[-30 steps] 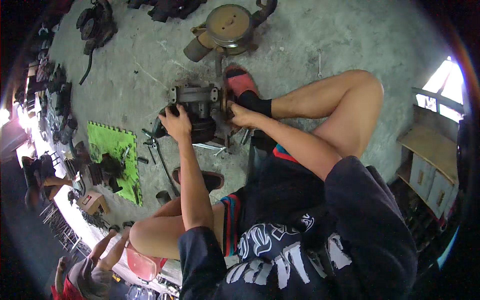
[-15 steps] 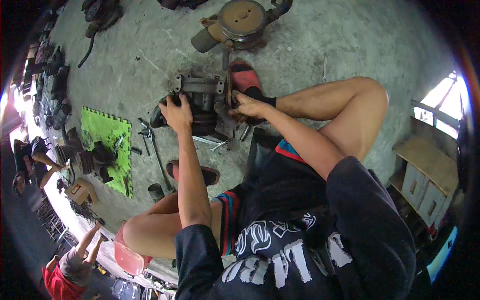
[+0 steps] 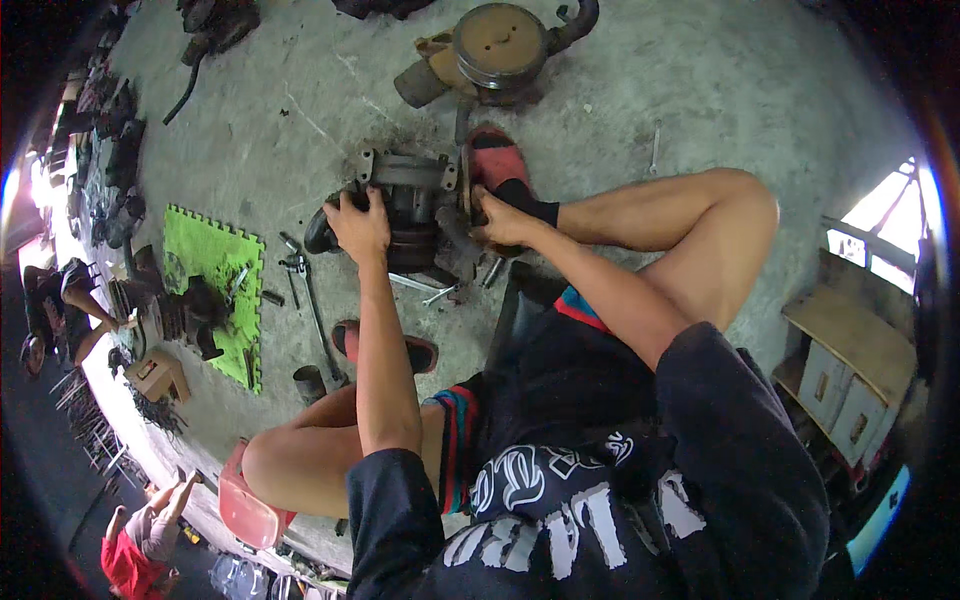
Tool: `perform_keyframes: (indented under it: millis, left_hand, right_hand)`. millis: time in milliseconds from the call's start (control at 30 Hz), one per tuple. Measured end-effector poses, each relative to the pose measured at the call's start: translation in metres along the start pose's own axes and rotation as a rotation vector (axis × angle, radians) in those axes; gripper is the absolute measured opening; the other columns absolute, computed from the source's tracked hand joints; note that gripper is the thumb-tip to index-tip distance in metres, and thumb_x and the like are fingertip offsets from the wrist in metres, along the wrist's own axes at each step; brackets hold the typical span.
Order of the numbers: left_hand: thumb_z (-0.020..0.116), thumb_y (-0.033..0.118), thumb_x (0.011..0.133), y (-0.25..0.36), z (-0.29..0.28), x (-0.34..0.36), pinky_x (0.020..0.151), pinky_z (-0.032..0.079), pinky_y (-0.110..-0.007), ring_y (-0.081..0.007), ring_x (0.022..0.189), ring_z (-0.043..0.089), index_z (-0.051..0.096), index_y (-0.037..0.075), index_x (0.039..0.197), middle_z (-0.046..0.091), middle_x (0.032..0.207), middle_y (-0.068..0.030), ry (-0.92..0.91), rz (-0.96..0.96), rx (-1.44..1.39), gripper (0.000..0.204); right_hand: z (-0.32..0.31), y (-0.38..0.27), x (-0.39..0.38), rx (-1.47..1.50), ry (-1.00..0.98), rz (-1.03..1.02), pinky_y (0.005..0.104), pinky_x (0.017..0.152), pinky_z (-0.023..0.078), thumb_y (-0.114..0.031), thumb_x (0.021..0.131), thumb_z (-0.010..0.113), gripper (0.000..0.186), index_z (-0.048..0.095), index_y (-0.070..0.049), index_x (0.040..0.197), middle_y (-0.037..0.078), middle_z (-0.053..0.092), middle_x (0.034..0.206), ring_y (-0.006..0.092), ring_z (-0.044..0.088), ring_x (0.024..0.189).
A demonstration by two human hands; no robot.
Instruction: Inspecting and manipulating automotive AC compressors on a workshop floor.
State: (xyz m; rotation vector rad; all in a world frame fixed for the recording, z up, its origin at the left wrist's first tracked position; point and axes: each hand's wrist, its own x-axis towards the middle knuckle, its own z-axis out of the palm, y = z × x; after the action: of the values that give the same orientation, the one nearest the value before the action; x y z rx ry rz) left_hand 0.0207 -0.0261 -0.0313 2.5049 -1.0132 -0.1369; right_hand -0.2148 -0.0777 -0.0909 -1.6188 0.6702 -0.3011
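Observation:
A dark, greasy metal machine part (image 3: pixel 408 207) rests on the floor between my feet, with a bolted bracket (image 3: pixel 413 170) across its far side. My left hand (image 3: pixel 361 229) grips its left side, thumb and fingers curled over a rounded housing. On the right, my right hand (image 3: pixel 503 220) is closed at the edge of an upright flat plate (image 3: pixel 464 180) joined to the part. Its fingertips are partly hidden, so I cannot tell whether it also holds something small. Wrenches (image 3: pixel 425 288) lie on the near side of the part.
A larger rusty part with a round pulley (image 3: pixel 500 45) sits farther off. To the left are a ratchet wrench (image 3: pixel 312 300), a metal cylinder (image 3: pixel 309 382) and a green foam mat (image 3: pixel 212 250) bearing dark parts. A wooden cabinet (image 3: pixel 850 340) stands right; another person (image 3: pixel 140 540) is lower left.
My right hand has shifted slightly and its fingers look more curled against the plate. My left hand keeps its grip. The whole view has moved a little.

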Motion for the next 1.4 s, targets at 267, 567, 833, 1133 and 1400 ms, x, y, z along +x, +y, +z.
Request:
perform_keyframes:
  millis: [267, 567, 833, 1133, 1400]
  left_hand:
    - [0.065, 0.044, 0.082, -0.011, -0.004, 0.001, 0.098, 0.042, -0.048, -0.0428, 0.120, 0.048, 0.061, 0.000, 0.121, 0.048, 0.128, -0.0271, -0.015, -0.033, -0.007, 0.059]
    - [0.067, 0.047, 0.080, -0.001, -0.011, 0.002, 0.096, 0.044, -0.048, -0.0438, 0.117, 0.050, 0.063, -0.002, 0.116, 0.049, 0.126, -0.0269, -0.080, -0.072, -0.054, 0.061]
    - [0.068, 0.044, 0.080, -0.012, 0.004, 0.005, 0.095, 0.043, -0.048, -0.0426, 0.112, 0.053, 0.065, -0.001, 0.112, 0.053, 0.118, -0.0246, 0.007, 0.044, -0.106, 0.055]
    - [0.068, 0.042, 0.081, -0.013, 0.002, 0.008, 0.094, 0.043, -0.048, -0.0431, 0.108, 0.055, 0.065, -0.001, 0.113, 0.054, 0.116, -0.0250, -0.058, 0.019, -0.082, 0.054]
    - [0.061, 0.048, 0.086, -0.001, -0.001, 0.002, 0.101, 0.040, -0.047, -0.0433, 0.120, 0.049, 0.061, -0.002, 0.121, 0.050, 0.127, -0.0273, -0.087, -0.025, 0.015, 0.061]
  right_hand:
    - [0.002, -0.025, -0.012, 0.113, 0.140, 0.330, 0.0373, 0.104, 0.038, -0.016, 0.083, 0.072, 0.064, 0.036, 0.002, 0.133, 0.022, 0.051, 0.130, 0.0313, 0.050, 0.122]
    - [-0.015, -0.004, -0.026, 0.179, 0.254, 0.345, 0.0380, 0.096, 0.045, -0.020, 0.092, 0.064, 0.066, 0.028, -0.003, 0.145, 0.019, 0.061, 0.122, 0.0314, 0.057, 0.110]
    - [0.015, -0.025, -0.015, 0.390, 0.482, 0.480, 0.0334, 0.053, 0.046, -0.030, 0.100, 0.049, 0.053, 0.028, -0.019, 0.148, 0.011, 0.056, 0.092, 0.0155, 0.051, 0.064]
    - [-0.001, -0.098, -0.010, 0.097, 0.230, 0.584, 0.0554, 0.089, 0.046, -0.026, 0.096, 0.049, 0.056, 0.031, -0.008, 0.145, 0.036, 0.062, 0.105, 0.0495, 0.061, 0.099]
    - [-0.029, -0.114, -0.005, 0.169, 0.131, 0.619, 0.0444, 0.054, 0.054, -0.020, 0.089, 0.054, 0.031, 0.058, 0.011, 0.096, 0.023, 0.067, 0.067, 0.0330, 0.068, 0.057]
